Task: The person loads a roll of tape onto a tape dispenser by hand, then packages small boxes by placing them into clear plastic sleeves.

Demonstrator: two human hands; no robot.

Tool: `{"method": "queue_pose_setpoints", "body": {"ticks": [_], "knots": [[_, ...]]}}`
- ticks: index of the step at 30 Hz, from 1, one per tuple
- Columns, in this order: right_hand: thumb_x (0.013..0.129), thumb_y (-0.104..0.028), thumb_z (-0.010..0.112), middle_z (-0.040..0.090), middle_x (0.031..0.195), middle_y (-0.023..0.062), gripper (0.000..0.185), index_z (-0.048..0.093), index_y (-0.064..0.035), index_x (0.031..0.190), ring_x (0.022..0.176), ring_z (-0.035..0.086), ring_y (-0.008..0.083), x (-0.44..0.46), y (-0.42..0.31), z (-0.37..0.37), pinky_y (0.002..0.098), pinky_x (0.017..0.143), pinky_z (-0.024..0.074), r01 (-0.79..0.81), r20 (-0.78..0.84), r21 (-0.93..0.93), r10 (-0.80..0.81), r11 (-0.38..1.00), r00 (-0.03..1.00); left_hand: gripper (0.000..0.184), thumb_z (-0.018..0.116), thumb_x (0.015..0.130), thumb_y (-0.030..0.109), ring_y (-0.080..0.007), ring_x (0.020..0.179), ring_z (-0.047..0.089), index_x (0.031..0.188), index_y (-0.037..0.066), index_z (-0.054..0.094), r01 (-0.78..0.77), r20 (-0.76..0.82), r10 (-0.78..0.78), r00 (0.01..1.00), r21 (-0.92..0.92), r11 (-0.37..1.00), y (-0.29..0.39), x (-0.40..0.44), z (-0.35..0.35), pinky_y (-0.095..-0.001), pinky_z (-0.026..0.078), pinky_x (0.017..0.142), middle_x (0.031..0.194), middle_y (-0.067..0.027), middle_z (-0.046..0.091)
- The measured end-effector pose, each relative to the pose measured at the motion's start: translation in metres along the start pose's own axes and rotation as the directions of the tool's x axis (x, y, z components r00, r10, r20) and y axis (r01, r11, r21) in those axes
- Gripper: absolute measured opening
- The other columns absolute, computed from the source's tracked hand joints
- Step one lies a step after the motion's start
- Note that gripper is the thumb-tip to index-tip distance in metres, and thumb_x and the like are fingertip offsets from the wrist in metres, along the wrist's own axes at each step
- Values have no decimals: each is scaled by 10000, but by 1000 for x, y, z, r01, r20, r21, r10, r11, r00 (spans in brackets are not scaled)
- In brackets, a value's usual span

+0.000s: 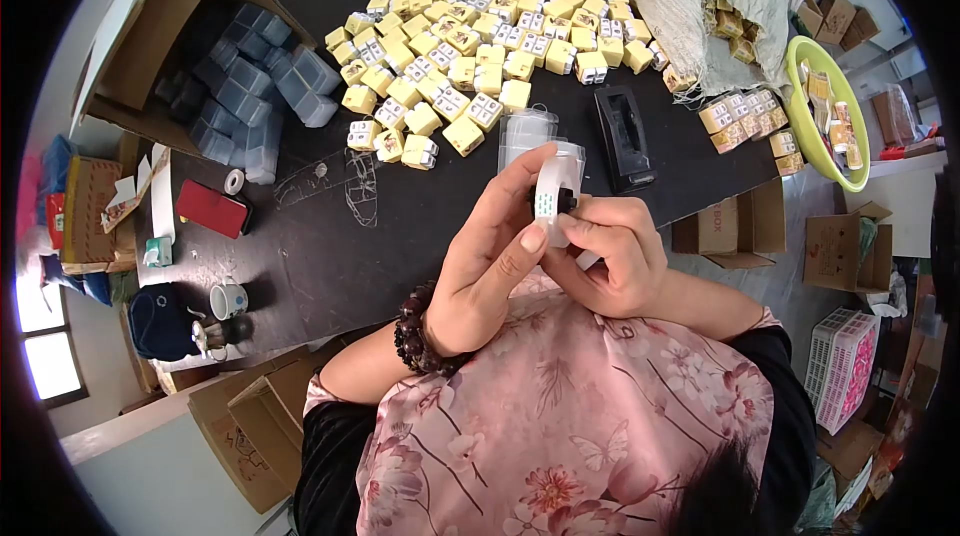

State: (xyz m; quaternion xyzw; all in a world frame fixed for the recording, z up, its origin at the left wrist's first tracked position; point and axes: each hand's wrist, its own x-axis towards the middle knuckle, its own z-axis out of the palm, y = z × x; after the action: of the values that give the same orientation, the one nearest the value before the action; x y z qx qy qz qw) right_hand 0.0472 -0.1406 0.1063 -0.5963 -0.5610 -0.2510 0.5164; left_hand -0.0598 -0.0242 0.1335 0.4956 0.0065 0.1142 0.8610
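White and rounded, a roll (547, 204) is gripped by left hand (475, 276) and right hand (622, 251). Clear plastic cases (524, 131) lie just beyond; yellow boxes (463, 136) crowd the black table (315, 281).

1. Right of the black holder (624, 136): bare table (685, 164) gives passage as far as the patterned boxes (735, 121).
2. Beyond it: yellow boxes (488, 54) crowd the way.
3. Left: clear cases (525, 132) obstruct; farther left, open table.
4. Nearer: left hand (482, 271), white roll (547, 204), right hand (620, 251) block.
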Motion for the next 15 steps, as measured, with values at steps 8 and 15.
{"method": "queue_pose_setpoints", "body": {"ticks": [8, 15], "knots": [[651, 28, 800, 605, 880, 97, 350, 605, -7, 939, 683, 609, 200, 1, 0, -3, 265, 525, 486, -33, 18, 26, 32, 999, 999, 556, 422, 1000, 54, -193, 1281, 400, 1497, 7, 177, -5, 8, 5, 1000, 42, 999, -1, -1, 2, -336, 319, 1072, 1407, -120, 383], [663, 24, 795, 603, 868, 96, 336, 606, -9, 938, 656, 604, 192, 1, -1, -2, 262, 504, 478, -6, 14, 13, 6, 1000, 1000, 528, 446, 995, 61, -179, 1231, 433, 1473, 7, 228, 10, -16, -10, 1000, 5, 1000, 3, -1, 4, -332, 352, 1042, 1353, -106, 423]]}}
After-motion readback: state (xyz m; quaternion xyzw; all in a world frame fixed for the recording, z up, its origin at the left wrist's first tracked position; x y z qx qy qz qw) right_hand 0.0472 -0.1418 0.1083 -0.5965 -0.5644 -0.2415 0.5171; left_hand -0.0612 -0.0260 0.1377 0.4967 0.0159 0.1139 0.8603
